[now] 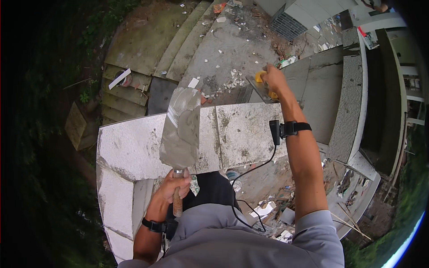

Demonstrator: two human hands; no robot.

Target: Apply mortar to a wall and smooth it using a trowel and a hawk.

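Near one ledge point(246, 134), two hands point(177, 184) point(275, 79) hold two trowels point(181, 127) point(259, 77).

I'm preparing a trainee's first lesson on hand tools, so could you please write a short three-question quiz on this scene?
1. What coats the blade of the trowel in the left hand?
2. True or false: both hands grip the trowel.
3. What colour is the handle of the tool held by the right hand?
A) Blue
B) Yellow
C) Red

Key:
1. Grey paste, which looks like mortar.
2. False; only the left hand grips it, and the right hand holds a separate tool.
3. B.
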